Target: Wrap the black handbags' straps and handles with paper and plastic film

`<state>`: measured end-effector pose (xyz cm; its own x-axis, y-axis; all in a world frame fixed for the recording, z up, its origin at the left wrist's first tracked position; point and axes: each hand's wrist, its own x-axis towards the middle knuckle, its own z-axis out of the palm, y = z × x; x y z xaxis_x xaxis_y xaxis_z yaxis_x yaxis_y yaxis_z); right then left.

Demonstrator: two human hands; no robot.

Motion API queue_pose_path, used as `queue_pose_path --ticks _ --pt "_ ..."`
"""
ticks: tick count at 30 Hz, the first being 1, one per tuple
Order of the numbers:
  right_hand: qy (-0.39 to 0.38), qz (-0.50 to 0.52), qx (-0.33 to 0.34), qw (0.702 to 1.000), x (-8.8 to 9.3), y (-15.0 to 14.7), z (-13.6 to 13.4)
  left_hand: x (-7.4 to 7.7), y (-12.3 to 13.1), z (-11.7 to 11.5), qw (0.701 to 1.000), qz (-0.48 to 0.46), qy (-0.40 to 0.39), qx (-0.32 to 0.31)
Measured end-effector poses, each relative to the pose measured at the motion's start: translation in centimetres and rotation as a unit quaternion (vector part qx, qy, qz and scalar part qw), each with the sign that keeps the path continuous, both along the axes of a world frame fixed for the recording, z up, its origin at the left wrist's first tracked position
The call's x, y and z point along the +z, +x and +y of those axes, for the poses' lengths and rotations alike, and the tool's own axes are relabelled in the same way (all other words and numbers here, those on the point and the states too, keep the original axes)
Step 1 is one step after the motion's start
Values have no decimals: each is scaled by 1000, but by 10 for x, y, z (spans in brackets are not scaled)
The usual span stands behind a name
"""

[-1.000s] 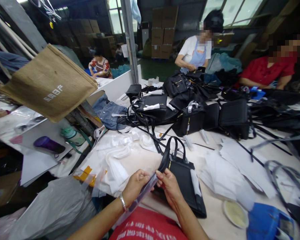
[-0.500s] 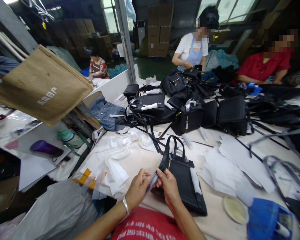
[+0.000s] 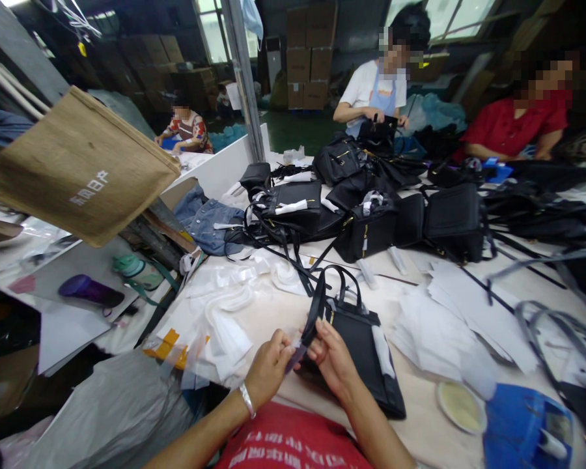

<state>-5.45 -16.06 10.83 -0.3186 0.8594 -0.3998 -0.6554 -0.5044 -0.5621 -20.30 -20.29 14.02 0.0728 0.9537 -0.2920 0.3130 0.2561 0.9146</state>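
Note:
A black handbag (image 3: 359, 355) lies on the white table in front of me, its handles standing up and a white paper strip on its front. My left hand (image 3: 269, 366), a silver bracelet on the wrist, pinches a clear plastic strip (image 3: 295, 357) at the bag's left edge. My right hand (image 3: 333, 357) is closed on the same strip and on the lower end of the bag's black strap (image 3: 315, 311). The two hands are almost touching.
A heap of black handbags (image 3: 371, 215) fills the table's middle and far side. White paper sheets (image 3: 449, 319) lie to the right, white wrappers (image 3: 224, 306) to the left. A blue container (image 3: 527, 433) and a small dish (image 3: 461, 407) sit at near right. Three other people work behind. A jute bag (image 3: 78, 169) hangs at left.
The long clear strip that ran down toward my chest has been drawn up short between my fingers. My hands came closer together at the bag's strap.

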Motion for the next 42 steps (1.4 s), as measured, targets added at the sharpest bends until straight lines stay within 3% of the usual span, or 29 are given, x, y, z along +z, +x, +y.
queue_pose_path --ticks 4,7,11,14,17,20,24,27,32,34,38,42 --pt "-5 47 20 999 4 14 20 3 -4 -1 996 -73 -39 28" --pt "18 26 17 999 9 15 26 7 -5 -2 993 -99 -39 43" --pt "69 -65 -4 995 15 -2 11 17 -1 0 995 -78 3 60" --pt "89 -98 26 991 15 -13 -8 20 2 1 996 -47 38 62" --pt "68 -54 86 992 14 -9 -13 17 3 1 997 -19 35 59" --pt "21 37 111 993 13 9 4 10 1 -4 999 15 29 43" --pt "1 72 52 996 13 28 33 10 -5 -11 999 26 17 38" --pt "28 20 5 999 15 21 29 16 -7 -13 998 5 -1 59" --pt "80 -25 71 994 24 -3 -9 24 2 -7 998 -7 10 64" --pt "68 -8 92 993 26 0 -11 25 8 -6 998 -14 3 57" --pt "-3 64 46 997 21 25 16 25 13 -7 999 3 -17 45" --pt "13 48 -13 999 16 30 24 27 10 -5 998 15 -30 53"
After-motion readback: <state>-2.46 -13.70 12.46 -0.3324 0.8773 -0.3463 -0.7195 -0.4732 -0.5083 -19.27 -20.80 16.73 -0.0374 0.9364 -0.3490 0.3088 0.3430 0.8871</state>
